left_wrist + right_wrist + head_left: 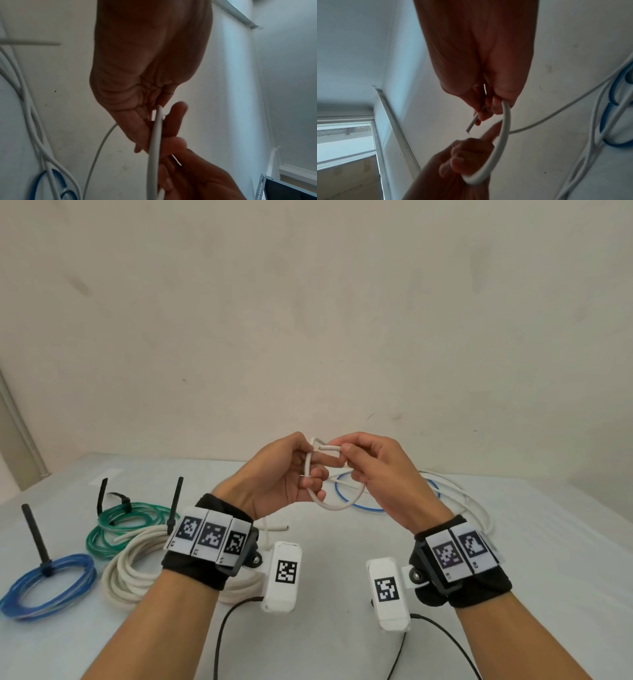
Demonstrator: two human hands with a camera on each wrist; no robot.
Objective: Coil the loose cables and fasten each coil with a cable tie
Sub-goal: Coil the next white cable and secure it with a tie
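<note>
Both hands are raised above the table (342, 559) and hold a small loop of white cable (330, 506). My left hand (303, 465) grips the loop's left side with curled fingers; the cable (155, 142) runs across its palm. The right hand (346, 454) pinches the loop's top between thumb and fingers. In the right wrist view the cable (505, 128) arcs from the right hand (494, 108) down to the left hand (467, 155), and a cut end (471, 127) sticks out. A thin white strip (176, 160) shows between the fingers.
Three tied coils lie at the left: blue (48, 587), green (126, 525) and cream (137, 566), each with a black tie standing up. A loose blue cable (370, 509) and more white cable (476, 501) lie behind the right hand. A wall rises behind the table.
</note>
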